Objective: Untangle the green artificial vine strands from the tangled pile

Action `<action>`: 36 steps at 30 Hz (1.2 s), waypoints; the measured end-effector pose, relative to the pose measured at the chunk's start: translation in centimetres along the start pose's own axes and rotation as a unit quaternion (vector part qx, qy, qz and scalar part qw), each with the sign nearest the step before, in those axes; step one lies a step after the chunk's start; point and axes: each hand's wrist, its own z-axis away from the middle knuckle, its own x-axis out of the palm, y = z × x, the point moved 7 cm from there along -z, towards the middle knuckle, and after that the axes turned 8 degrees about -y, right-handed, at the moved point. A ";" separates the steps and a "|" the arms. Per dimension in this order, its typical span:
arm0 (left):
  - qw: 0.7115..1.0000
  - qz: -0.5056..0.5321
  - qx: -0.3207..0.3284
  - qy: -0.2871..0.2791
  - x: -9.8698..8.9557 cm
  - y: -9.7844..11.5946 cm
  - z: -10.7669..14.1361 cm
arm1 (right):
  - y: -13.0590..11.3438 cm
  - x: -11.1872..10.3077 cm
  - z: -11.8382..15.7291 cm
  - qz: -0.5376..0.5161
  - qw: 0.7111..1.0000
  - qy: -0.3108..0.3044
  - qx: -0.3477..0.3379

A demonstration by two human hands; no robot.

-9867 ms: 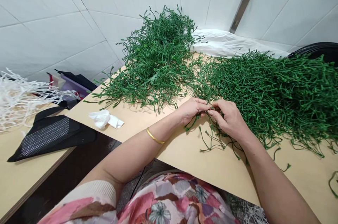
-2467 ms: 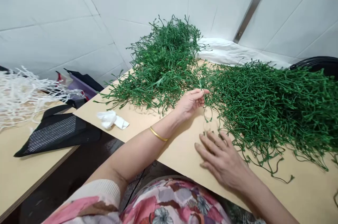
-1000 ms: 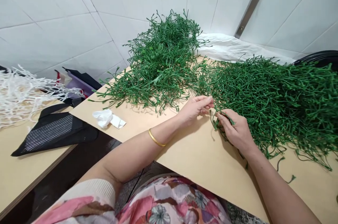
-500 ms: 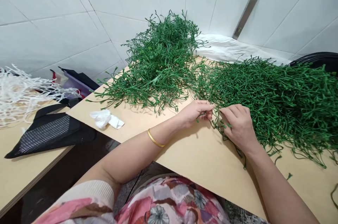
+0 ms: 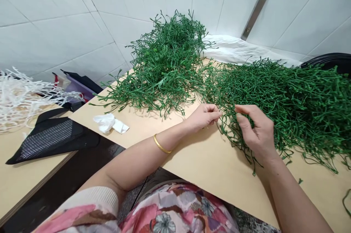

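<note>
My left hand (image 5: 207, 116) is closed in a pinch near the table's middle, thumb against forefinger. A small bit of a thin green plastic stem shows under it. To its right, my right hand (image 5: 257, 128) has thumb and forefinger tips brought close together; what lies between them, if anything, is too small to make out. It hovers at the front edge of a large tangled heap of green plastic stems (image 5: 274, 90) with little forked tips. Several loose stems (image 5: 233, 138) trail over the tabletop between and below both hands.
A second heap of green stems (image 5: 170, 61) rises at the back against the tiled wall (image 5: 68, 32). Crumpled white tissue (image 5: 109, 122) lies at the wooden table's (image 5: 192, 160) left edge. On another table at left are white strands (image 5: 24, 97) and a black mesh pouch (image 5: 49, 139).
My right hand has moved a little right, away from my left, and turned so its thumb shows. The left hand's fingers have curled in more; its arm has barely moved.
</note>
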 end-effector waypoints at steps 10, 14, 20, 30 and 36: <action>0.992 0.033 -0.005 -0.125 1.1 -0.3 -0.1 | 2.1 4.0 0.4 -0.231 0.943 -0.188 0.148; 0.989 0.036 -0.015 -0.145 1.2 -0.2 0.0 | 2.6 3.7 0.5 -0.287 0.924 -0.194 0.162; 0.994 0.041 -0.028 -0.094 0.7 -0.3 -0.1 | 1.1 3.0 0.1 -0.096 0.981 -0.151 0.080; 0.995 0.024 -0.036 -0.092 0.8 -0.5 -0.1 | -0.5 3.8 0.2 0.088 0.979 -0.185 -0.009; 0.992 0.020 -0.021 -0.124 1.0 -0.6 -0.3 | -0.5 3.7 0.4 0.216 0.956 -0.189 -0.056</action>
